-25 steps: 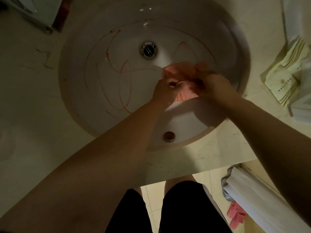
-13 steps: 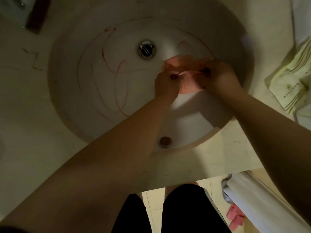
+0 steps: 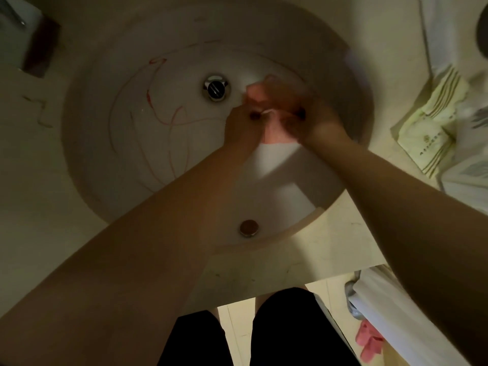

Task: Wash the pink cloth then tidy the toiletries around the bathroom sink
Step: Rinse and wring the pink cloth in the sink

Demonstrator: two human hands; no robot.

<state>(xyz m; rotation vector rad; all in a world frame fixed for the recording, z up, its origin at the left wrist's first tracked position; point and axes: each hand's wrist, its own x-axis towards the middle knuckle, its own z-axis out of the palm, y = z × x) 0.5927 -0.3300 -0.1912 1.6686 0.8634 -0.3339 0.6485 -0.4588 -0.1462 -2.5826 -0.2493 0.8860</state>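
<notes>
Cloth: the pink cloth (image 3: 274,133) is gripped by both hands (left hand (image 3: 241,128), right hand (image 3: 314,120)).
Left: toiletries are not yet tidied.

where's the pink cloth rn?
Head view: the pink cloth is bunched between the left hand and right hand, over the sink basin, just right of the drain.
</notes>
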